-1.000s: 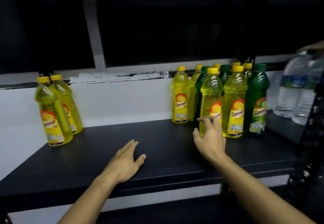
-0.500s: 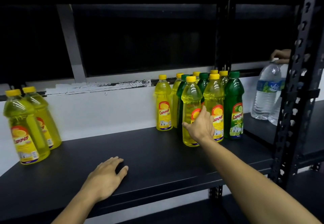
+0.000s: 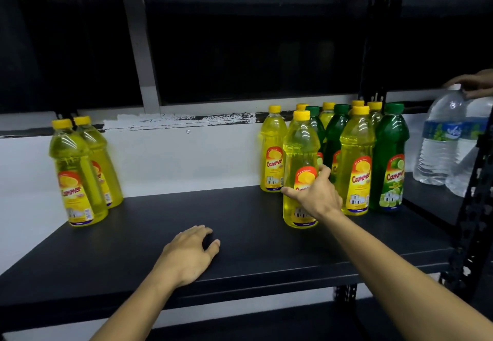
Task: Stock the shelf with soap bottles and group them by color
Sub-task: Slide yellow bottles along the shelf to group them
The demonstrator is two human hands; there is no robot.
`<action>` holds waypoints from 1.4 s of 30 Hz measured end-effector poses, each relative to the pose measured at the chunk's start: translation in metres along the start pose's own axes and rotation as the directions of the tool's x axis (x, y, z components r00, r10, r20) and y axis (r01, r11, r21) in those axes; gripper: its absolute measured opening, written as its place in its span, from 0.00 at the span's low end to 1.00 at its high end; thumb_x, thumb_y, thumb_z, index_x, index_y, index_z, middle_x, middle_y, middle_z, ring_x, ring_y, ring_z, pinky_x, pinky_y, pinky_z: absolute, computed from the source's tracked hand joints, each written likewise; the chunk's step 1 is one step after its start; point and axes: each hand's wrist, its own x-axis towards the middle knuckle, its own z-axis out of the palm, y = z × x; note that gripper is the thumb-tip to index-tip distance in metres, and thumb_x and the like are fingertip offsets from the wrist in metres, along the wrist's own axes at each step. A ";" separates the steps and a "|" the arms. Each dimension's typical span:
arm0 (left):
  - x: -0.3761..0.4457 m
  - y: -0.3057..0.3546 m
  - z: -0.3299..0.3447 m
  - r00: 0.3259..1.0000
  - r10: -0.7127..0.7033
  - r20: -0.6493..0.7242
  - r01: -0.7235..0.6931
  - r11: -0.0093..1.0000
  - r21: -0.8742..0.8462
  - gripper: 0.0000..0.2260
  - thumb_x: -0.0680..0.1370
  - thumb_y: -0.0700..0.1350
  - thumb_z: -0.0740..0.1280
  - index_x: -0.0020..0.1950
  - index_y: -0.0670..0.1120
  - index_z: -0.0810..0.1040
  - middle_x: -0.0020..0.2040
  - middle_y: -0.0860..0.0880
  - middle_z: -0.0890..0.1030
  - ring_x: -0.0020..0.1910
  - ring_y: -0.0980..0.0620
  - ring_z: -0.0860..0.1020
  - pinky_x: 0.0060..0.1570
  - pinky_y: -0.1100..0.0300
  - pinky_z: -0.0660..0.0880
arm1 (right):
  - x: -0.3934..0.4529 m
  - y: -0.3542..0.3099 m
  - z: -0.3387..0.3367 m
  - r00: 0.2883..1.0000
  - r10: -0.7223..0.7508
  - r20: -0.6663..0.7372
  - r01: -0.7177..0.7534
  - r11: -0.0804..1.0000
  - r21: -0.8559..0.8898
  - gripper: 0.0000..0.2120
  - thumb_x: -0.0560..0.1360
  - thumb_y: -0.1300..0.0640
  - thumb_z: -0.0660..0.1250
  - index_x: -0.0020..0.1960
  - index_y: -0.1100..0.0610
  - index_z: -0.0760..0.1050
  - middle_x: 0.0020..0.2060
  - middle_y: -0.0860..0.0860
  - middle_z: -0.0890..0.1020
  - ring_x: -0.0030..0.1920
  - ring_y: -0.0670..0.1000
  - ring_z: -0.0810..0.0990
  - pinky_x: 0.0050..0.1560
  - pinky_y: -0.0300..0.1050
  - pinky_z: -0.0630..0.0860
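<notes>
right hand (image 3: 316, 196) clamped around the label of a yellow soap bottle (image 3: 301, 154), upright on the black shelf (image 3: 240, 234), nearest of the mixed yellow-and-green cluster (image 3: 357, 154) at right. left hand (image 3: 190, 254) flat on the shelf near the front edge, fingers loosely apart, holding nothing. two yellow bottles (image 3: 82, 170) stand far left, touching. water bottles (image 3: 448, 148) on the neighbouring shelf, right.

Right hand (image 3: 316, 198) has closed around the front yellow bottle (image 3: 301, 154).
</notes>
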 end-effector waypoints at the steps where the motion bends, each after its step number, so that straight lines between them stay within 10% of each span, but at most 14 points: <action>1: 0.000 0.000 0.000 1.000 -0.001 0.004 0.001 1.000 0.003 0.26 0.80 0.64 0.53 0.76 0.57 0.63 0.78 0.57 0.59 0.77 0.54 0.57 0.73 0.52 0.59 | -0.004 -0.005 0.002 1.000 -0.016 0.017 0.017 1.000 -0.015 0.51 0.62 0.33 0.74 0.72 0.55 0.54 0.62 0.55 0.76 0.61 0.60 0.77 0.56 0.57 0.73; 28: -0.019 0.005 -0.021 0.998 -0.020 0.066 0.031 0.985 -0.168 0.33 0.73 0.55 0.65 0.77 0.58 0.58 0.75 0.52 0.67 0.72 0.49 0.65 0.65 0.49 0.65 | -0.092 -0.081 0.046 0.933 -0.293 0.208 0.276 0.955 0.108 0.44 0.60 0.23 0.65 0.67 0.45 0.61 0.59 0.44 0.76 0.59 0.49 0.77 0.56 0.51 0.74; 33: -0.031 -0.003 -0.021 0.993 0.003 -0.117 -0.066 0.842 -0.535 0.37 0.61 0.57 0.62 0.73 0.61 0.65 0.73 0.56 0.69 0.73 0.54 0.64 0.69 0.47 0.64 | -0.072 -0.047 0.028 0.862 -0.328 0.386 0.230 0.933 0.278 0.37 0.73 0.25 0.42 0.77 0.42 0.50 0.72 0.44 0.68 0.71 0.51 0.68 0.69 0.58 0.63; 42: -0.036 0.097 0.000 0.855 -0.359 -0.375 0.099 0.823 -0.560 0.53 0.66 0.68 0.73 0.78 0.49 0.45 0.76 0.49 0.60 0.73 0.48 0.64 0.66 0.49 0.68 | -0.037 0.019 0.040 0.859 -0.138 0.494 0.321 0.895 -0.309 0.22 0.81 0.43 0.55 0.72 0.48 0.66 0.71 0.49 0.66 0.71 0.52 0.63 0.65 0.53 0.67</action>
